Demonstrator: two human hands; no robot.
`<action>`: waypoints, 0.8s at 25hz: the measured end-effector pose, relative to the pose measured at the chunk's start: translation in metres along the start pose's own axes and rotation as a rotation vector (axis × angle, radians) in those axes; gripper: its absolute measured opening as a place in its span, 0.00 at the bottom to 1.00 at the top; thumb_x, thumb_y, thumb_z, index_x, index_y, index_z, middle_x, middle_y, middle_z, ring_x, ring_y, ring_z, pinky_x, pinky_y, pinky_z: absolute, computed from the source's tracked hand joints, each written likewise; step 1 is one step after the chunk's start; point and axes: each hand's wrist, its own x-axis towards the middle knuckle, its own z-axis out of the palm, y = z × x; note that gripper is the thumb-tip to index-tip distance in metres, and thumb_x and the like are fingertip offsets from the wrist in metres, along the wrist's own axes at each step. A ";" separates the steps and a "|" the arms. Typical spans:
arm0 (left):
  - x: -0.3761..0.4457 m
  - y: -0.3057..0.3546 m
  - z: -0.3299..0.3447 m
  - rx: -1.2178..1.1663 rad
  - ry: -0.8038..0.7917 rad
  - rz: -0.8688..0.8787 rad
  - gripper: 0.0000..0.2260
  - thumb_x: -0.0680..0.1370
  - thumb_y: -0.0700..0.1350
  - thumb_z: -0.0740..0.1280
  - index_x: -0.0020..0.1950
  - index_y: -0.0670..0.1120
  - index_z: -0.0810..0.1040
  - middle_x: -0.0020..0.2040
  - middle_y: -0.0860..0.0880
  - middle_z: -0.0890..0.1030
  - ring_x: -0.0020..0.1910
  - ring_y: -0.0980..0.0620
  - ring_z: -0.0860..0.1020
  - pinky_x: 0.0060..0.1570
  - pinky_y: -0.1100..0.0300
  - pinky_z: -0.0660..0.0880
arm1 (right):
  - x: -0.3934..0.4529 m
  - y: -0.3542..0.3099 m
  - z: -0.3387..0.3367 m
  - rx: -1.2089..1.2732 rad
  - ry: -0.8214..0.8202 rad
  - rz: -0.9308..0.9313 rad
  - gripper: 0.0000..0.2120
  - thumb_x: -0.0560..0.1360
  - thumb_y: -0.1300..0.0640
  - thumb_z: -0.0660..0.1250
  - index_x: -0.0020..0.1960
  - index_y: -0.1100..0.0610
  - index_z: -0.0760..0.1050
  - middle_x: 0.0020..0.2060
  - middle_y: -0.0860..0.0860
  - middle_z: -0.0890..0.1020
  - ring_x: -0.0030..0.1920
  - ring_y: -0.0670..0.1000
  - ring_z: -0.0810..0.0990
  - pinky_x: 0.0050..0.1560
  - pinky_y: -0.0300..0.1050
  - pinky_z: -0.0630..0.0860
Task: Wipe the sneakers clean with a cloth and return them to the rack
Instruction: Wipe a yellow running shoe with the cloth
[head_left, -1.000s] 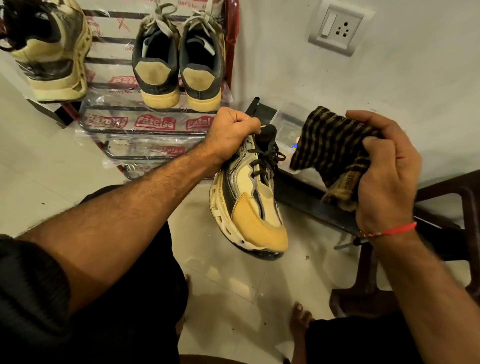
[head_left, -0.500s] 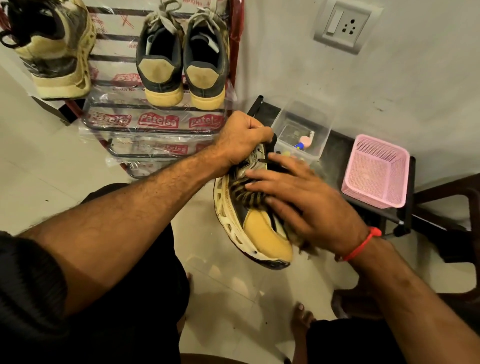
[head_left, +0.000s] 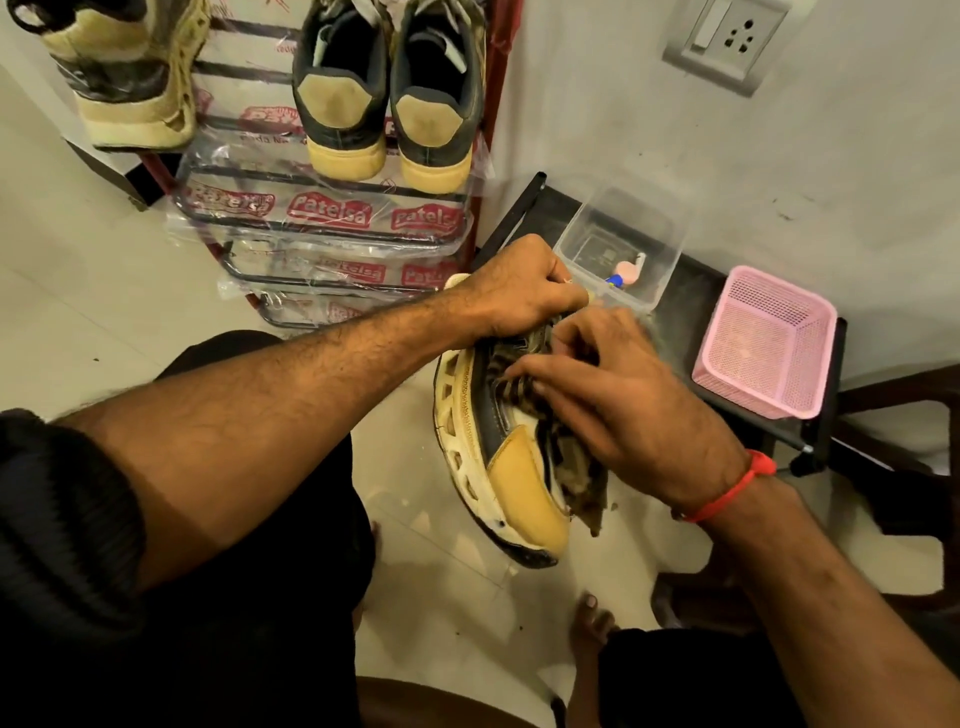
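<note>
At about ten o'clock a lone cream and grey sneaker (head_left: 124, 78) stands heel-out on the top shelf of the shoe rack (head_left: 322, 244). Just right of it, near twelve o'clock, a dark pair (head_left: 387, 98) with tan heel patches and yellow soles sits side by side on the same shelf, heels toward the camera. The rack's bars are wrapped in clear plastic (head_left: 317, 208) printed with red labels; the word reads roughly as "Patelsa", repeated on the lower tiers.

Near the centre, the left hand (head_left: 519, 291) grips the heel end of a cream, black and yellow sneaker (head_left: 498, 447), fingers curled tight around its collar. The shoe is held above the tiled floor (head_left: 104, 291), toe pointing down toward six o'clock. The right hand (head_left: 618, 400) lies over the laces and tongue, pressing a dark striped cloth (head_left: 576, 467) against the upper; its fingers are bent over the cloth, and a corner of the cloth hangs out beside the toe. A red thread (head_left: 732, 488) circles the right wrist.

Toward two o'clock a clear plastic box (head_left: 623, 244) with small items inside rests on a low black stand (head_left: 696, 291), and a pink mesh basket (head_left: 763, 338) sits just right of it at three o'clock. A wall socket (head_left: 727, 36) is at one o'clock.
</note>
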 end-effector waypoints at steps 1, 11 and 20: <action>0.000 0.002 0.002 0.018 0.015 -0.004 0.15 0.77 0.40 0.69 0.39 0.27 0.79 0.31 0.42 0.73 0.32 0.48 0.68 0.32 0.55 0.68 | 0.001 0.002 0.001 -0.021 0.040 0.051 0.18 0.80 0.52 0.59 0.59 0.59 0.82 0.47 0.59 0.75 0.47 0.57 0.73 0.42 0.55 0.77; -0.002 0.008 0.002 0.098 0.011 0.009 0.16 0.77 0.42 0.70 0.36 0.31 0.80 0.28 0.43 0.71 0.29 0.50 0.67 0.29 0.59 0.66 | 0.006 0.003 -0.003 0.102 0.005 0.126 0.17 0.79 0.54 0.58 0.56 0.62 0.81 0.47 0.58 0.73 0.46 0.49 0.70 0.44 0.49 0.76; 0.000 0.006 -0.002 0.086 0.068 0.001 0.16 0.77 0.41 0.69 0.30 0.35 0.77 0.26 0.45 0.69 0.26 0.51 0.66 0.29 0.58 0.66 | 0.002 -0.007 -0.012 0.158 -0.184 0.017 0.16 0.80 0.52 0.58 0.57 0.57 0.82 0.49 0.54 0.74 0.48 0.53 0.73 0.46 0.56 0.76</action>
